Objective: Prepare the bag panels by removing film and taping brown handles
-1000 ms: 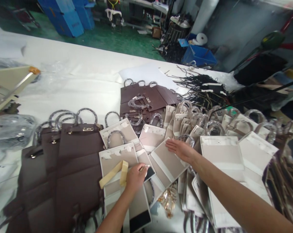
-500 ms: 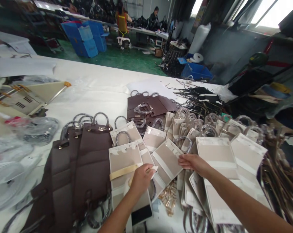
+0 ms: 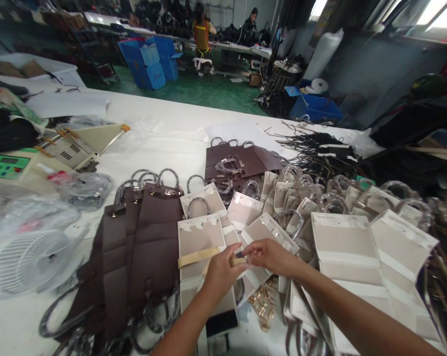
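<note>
My left hand (image 3: 220, 273) is closed in a pinch on the end of a tan strip (image 3: 198, 257) that lies across a beige bag panel (image 3: 199, 236). My right hand (image 3: 270, 256) meets it from the right, fingertips pinched on the same end of the strip. A small dark piece shows between the fingertips. Under both hands lie overlapping beige panels (image 3: 265, 230) with white bands. A heap of small gold metal clips (image 3: 263, 302) sits just below my right wrist.
Brown bag panels with ring handles (image 3: 149, 247) are stacked at left; more brown ones (image 3: 238, 160) lie further back. Large beige panels (image 3: 347, 247) spread right. A white fan guard (image 3: 26, 259), a cream machine (image 3: 12, 165) and black cords (image 3: 312, 148) ring the white table (image 3: 153, 128). People work far behind.
My right hand left the beige panel and came left to join my left hand at the strip's end. The view tilted up and shifted left, so more of the room shows.
</note>
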